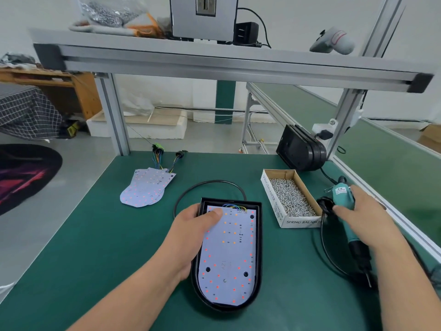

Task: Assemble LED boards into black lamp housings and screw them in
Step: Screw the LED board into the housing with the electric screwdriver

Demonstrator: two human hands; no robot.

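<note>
Two hands work over the green bench (pixel 107 235), each with something in its grip. The left hand (pixel 195 228) lies across the left wall of the black lamp housing (pixel 259 259), which sits flat near the middle of the bench with its rounded end toward the person. Its thumb presses down on the upper left corner of the LED board (pixel 229 259) and its fingers curl at the outside of the housing, so the grip pinches that wall. The board lies inside the housing, dotted with red and amber LEDs, with coloured wires at its far edge and one silver screw head (pixel 224 280) near its rounded end. A black cable (pixel 210 183) loops on the bench just behind the housing. The right hand (pixel 360 216) is wrapped around the teal electric screwdriver (pixel 343 197) at the right edge of the bench. Here the grip is closed on the tool's body with the forefinger stretched along it, and the dark bit end slants toward the person. Between the housing and the screwdriver stands an open cardboard box (pixel 272 201) heaped with silver screws (pixel 290 197). A fanned stack of spare LED boards (pixel 146 187) lies at the far left of the bench, its wire plugs (pixel 156 149) trailing behind. More black housings (pixel 300 149) stand on edge at the back right, behind the box.
</note>
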